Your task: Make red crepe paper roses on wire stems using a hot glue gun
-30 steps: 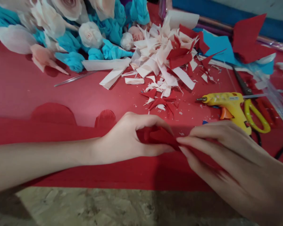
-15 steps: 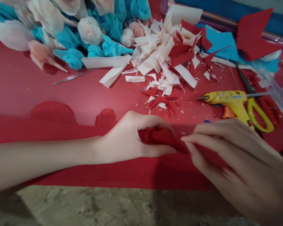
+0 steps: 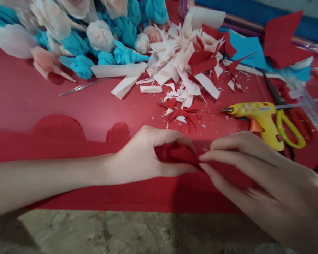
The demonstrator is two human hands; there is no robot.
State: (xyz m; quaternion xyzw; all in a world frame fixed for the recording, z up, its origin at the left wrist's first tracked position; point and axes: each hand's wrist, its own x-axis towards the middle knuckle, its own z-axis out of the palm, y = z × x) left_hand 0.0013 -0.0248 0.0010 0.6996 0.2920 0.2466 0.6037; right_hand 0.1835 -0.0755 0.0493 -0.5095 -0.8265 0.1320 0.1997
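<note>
Between my two hands is a small red crepe paper piece (image 3: 178, 154), bent into a curve. My left hand (image 3: 148, 151) grips it, thumb below and fingers above, with the paper showing in the gap between them. My right hand (image 3: 262, 180) pinches its right end between thumb and fingertips, close to the left fingertips. Behind my left wrist lie two rounded red paper pieces, a wide one (image 3: 59, 126) and a narrow one (image 3: 118, 132). Red paper sheeting (image 3: 95, 195) spreads under my hands along the table's front edge.
A yellow glue gun (image 3: 265, 113) lies beyond my right hand, beside yellow-handled scissors (image 3: 291, 128). White and red paper scraps (image 3: 185, 63) are heaped at the back middle. Blue and pale paper flowers (image 3: 100, 35) fill the back left. A thin metal rod (image 3: 82, 86) lies before them.
My right hand has moved slightly left, and its fingertips are now closer to the left ones on the red paper. My left hand stays almost in place.
</note>
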